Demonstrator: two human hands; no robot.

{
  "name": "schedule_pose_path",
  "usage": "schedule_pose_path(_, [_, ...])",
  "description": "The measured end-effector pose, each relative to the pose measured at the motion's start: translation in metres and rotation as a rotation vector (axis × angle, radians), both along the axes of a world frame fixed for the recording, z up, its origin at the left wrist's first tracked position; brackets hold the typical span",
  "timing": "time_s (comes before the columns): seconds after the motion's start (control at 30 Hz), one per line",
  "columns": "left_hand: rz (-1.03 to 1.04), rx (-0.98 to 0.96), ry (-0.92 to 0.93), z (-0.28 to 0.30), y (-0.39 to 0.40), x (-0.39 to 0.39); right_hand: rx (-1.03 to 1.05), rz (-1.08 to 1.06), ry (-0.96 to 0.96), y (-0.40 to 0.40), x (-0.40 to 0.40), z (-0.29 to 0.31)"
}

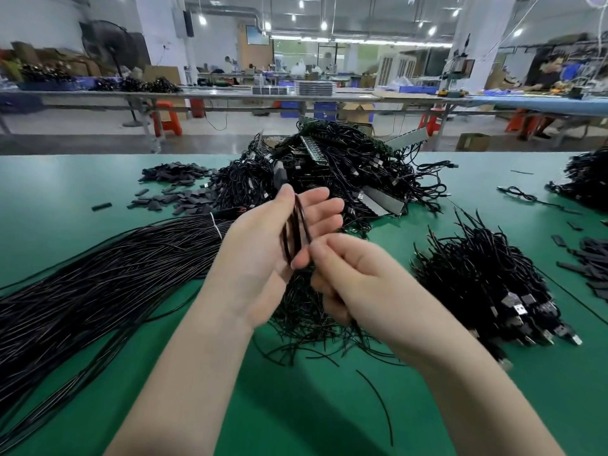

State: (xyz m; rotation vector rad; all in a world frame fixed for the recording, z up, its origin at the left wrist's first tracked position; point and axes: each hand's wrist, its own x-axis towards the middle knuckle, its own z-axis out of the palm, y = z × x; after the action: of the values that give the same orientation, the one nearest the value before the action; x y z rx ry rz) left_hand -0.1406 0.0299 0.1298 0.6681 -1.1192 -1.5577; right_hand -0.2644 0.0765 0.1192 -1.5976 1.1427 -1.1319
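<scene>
My left hand (273,245) is raised above the green table (82,179), palm turned toward me, with a small coil of thin black cable (293,230) held between thumb and fingers. My right hand (348,274) is just below and to the right, its thumb and forefinger pinching the lower end of that coil. The other right fingers are curled, and black strands trail from under them. A heap of short black cable pieces (306,311) lies on the table beneath both hands.
A tied bundle of long black cables (98,274) stretches along the left. A big tangle of USB cables and grey strips (332,172) sits behind. A pile of cables with USB plugs (493,291) lies right. Small black sleeves (174,189) are scattered at back left.
</scene>
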Motion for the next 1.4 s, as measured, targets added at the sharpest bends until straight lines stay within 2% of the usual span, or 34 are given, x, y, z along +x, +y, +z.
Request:
schedule_pose_path(0.1, [0.013, 0.047, 0.149, 0.001, 0.002, 0.0, 0.168, 0.051, 0.006, -0.006, -0.002, -0.01])
schedule_pose_path(0.2, [0.003, 0.026, 0.176, 0.001, 0.001, 0.001, 0.147, -0.021, 0.151, -0.011, -0.008, -0.016])
schedule_pose_path(0.27, [-0.05, 0.018, 0.132, 0.001, -0.001, 0.002, 0.076, 0.051, 0.115, -0.012, -0.009, -0.016])
schedule_pose_path(0.33, [-0.1, 0.011, 0.034, -0.001, -0.002, 0.002, 0.068, 0.15, -0.037, -0.012, -0.007, -0.016])
schedule_pose_path(0.4, [-0.15, 0.011, -0.025, -0.004, -0.001, 0.002, 0.059, 0.138, -0.151, -0.013, -0.002, -0.017])
schedule_pose_path(0.53, [-0.233, 0.039, -0.087, -0.005, 0.003, 0.001, -0.015, 0.013, -0.099, -0.013, 0.003, -0.021])
schedule_pose_path(0.67, [-0.135, -0.102, -0.337, -0.006, 0.005, 0.005, 0.0, 0.021, -0.079, -0.015, 0.005, -0.025])
schedule_pose_path(0.77, [0.015, -0.298, -0.549, -0.005, 0.007, 0.007, -0.083, -0.037, -0.014, -0.017, 0.009, -0.026])
schedule_pose_path(0.9, [0.177, -0.383, -0.619, -0.01, 0.01, -0.001, -0.26, -0.123, 0.11, -0.017, 0.016, -0.026])
schedule_pose_path(1.0, [0.337, -0.431, -0.705, -0.014, 0.005, -0.005, -0.249, -0.24, 0.233, -0.015, 0.018, -0.028])
schedule_pose_path(1.13, [0.374, -0.326, -0.605, -0.021, -0.002, -0.009, -0.184, -0.474, 0.741, -0.017, 0.018, -0.031])
schedule_pose_path(1.2, [0.344, -0.281, -0.548, -0.028, -0.004, -0.014, -0.204, -0.529, 0.874, -0.021, 0.02, -0.035])
schedule_pose_path(1.3, [0.299, -0.195, -0.486, -0.034, -0.012, -0.014, -0.154, -0.473, 0.774, -0.028, 0.016, -0.04])
schedule_pose_path(1.4, [0.087, 0.015, -0.479, -0.042, -0.024, -0.005, -0.125, -0.386, 0.673, -0.035, 0.005, -0.049])
